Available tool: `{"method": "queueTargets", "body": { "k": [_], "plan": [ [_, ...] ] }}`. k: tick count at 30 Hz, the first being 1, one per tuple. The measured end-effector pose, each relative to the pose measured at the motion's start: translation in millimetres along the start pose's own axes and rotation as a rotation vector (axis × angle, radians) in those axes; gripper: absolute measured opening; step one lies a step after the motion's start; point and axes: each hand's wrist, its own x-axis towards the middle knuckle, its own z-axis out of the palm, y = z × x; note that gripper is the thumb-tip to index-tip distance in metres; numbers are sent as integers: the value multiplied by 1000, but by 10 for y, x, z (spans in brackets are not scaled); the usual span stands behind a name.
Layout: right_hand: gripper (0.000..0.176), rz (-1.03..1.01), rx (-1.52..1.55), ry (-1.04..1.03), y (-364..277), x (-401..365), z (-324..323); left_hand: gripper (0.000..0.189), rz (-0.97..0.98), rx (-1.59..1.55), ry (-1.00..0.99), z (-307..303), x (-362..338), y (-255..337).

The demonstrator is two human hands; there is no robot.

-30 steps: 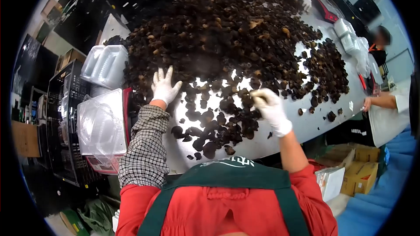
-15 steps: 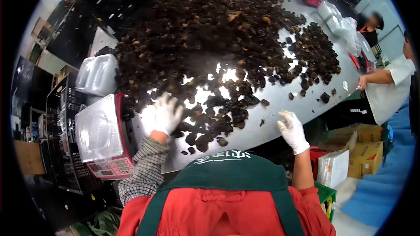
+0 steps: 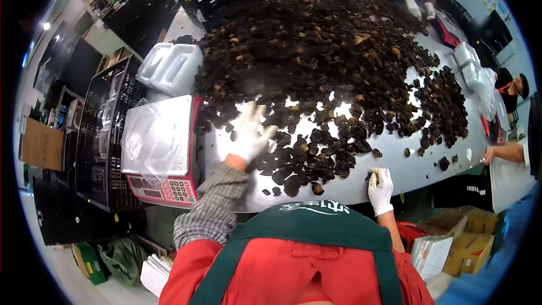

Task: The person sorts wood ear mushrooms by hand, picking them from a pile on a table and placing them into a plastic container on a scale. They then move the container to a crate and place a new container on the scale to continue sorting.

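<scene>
A broad heap of dark wood ear mushrooms covers much of a metal table. My left hand, in a white glove, is over the near-left edge of the heap. Its fingers are spread and slightly blurred, with nothing visible in them. Beside it lies a looser group of mushrooms. Over the table's near edge, my gloved right hand has its fingers curled in. A small dark piece, seemingly wood ear, shows between thumb and fingers.
A red-and-white scale stands at left, with clear plastic trays behind it. Across the table a person's gloved hands are beside another scale. Another person's hand is at the right edge. Cardboard boxes sit below.
The view has swung left, so the scene sits further right. My right hand has gone from loosely open to curled, with a dark piece showing. My left hand stays near the heap's edge, fingers spread.
</scene>
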Motion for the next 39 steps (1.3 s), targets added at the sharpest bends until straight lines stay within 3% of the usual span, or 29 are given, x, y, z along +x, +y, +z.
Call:
{"method": "queueTargets", "body": {
  "k": [2, 5, 8, 10, 12, 14, 16, 18, 20, 23, 24, 25, 26, 28, 31, 34, 36, 39],
  "plan": [
    [13, 8, 4, 11, -71, 12, 3, 60, -96, -20, -605, -217, 269, 494],
    [14, 24, 14, 45, -20, -25, 4, 63, 42, -64, -446, -96, 29, 619],
    [18, 26, -9, 64, 47, -67, 46, 61, -206, -235, -168, -174, 182, 156],
    [19, 26, -60, 61, 9, -32, 66, 64, -270, 58, -38, -411, 428, -180],
    [21, 29, -79, 56, -19, -10, 94, 69, -387, 354, 76, -251, 400, -729],
    [23, 34, -74, 53, 21, -20, 100, 75, -588, 277, -140, -117, 333, -874],
    [24, 13, -76, 67, 61, -32, 117, 71, -608, 128, -316, -397, 419, -146],
    [24, 26, -86, 55, 43, -27, 113, 64, -216, 52, -272, -269, 157, 139],
    [25, 21, -79, 43, 36, -20, 121, 58, -132, -104, -275, -319, -14, 470],
    [26, -14, -88, 62, 60, -18, 120, 36, -235, -272, 14, -460, 33, 375],
    [25, -4, -116, 73, 80, -31, 133, 28, -99, 4, 130, -472, 107, 157],
    [25, -1, -126, 80, 70, -24, 123, 26, -284, -200, 117, -491, 173, -57],
    [25, -9, -124, 78, 36, -4, 102, 35, -198, -44, 78, -541, 201, -280],
    [25, 25, -132, 85, 72, -24, 119, 54, -292, 407, 91, -240, -6, -862],
    [23, 35, -119, 104, 98, -36, 137, 64, -502, 353, -141, -128, -170, -811],
    [24, 52, -101, 120, 96, -32, 115, 62, -378, 34, -253, -234, -297, -189],
    [26, 71, -6, 171, 2, 46, 74, 62, -181, 17, -150, -237, -436, 46],
    [32, -116, 134, 113, -621, 462, 21, 67, -153, 115, -182, -281, -430, 210]
  ]
}}
